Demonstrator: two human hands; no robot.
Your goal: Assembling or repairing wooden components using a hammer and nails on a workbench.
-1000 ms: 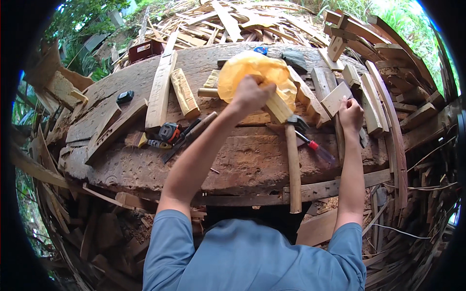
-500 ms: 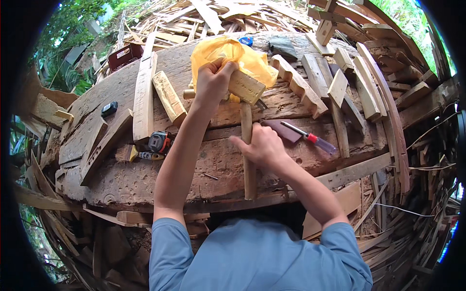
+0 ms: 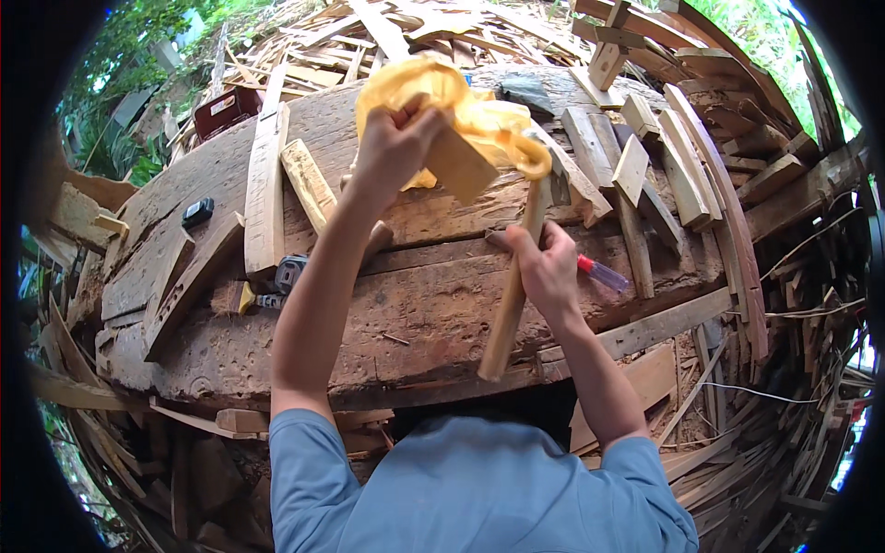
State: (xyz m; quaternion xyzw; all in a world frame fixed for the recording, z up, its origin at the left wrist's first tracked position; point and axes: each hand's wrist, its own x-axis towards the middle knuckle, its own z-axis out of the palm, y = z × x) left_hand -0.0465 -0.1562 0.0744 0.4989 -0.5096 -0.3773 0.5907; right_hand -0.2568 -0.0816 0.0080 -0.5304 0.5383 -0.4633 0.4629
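Note:
My left hand (image 3: pixel 398 138) is closed on a flat, tan wooden block (image 3: pixel 463 168), raised above the workbench. Right behind it bunches a yellow plastic bag (image 3: pixel 415 81); I cannot tell whether my fingers hold the bag too. My right hand (image 3: pixel 550 269) is closed round a wooden handle (image 3: pixel 505 323) that slants up to the right, like a hammer's. A yellow loop of the bag covers its top, so the head is mostly hidden. Beside my right hand lies a screwdriver (image 3: pixel 607 275) with a red and clear grip.
The worn plank workbench (image 3: pixel 433 323) carries a tape measure (image 3: pixel 291 271), a paintbrush (image 3: pixel 247 297), a small black device (image 3: pixel 197 213) and a nail (image 3: pixel 395 339). Wood pieces (image 3: pixel 265 198) lie left and right. Scrap wood (image 3: pixel 323 51) heaps beyond the far edge.
My right hand and the handle have moved right, and the handle now tilts. The block has turned downward in my left hand. The bag is stretched right, over the handle's top.

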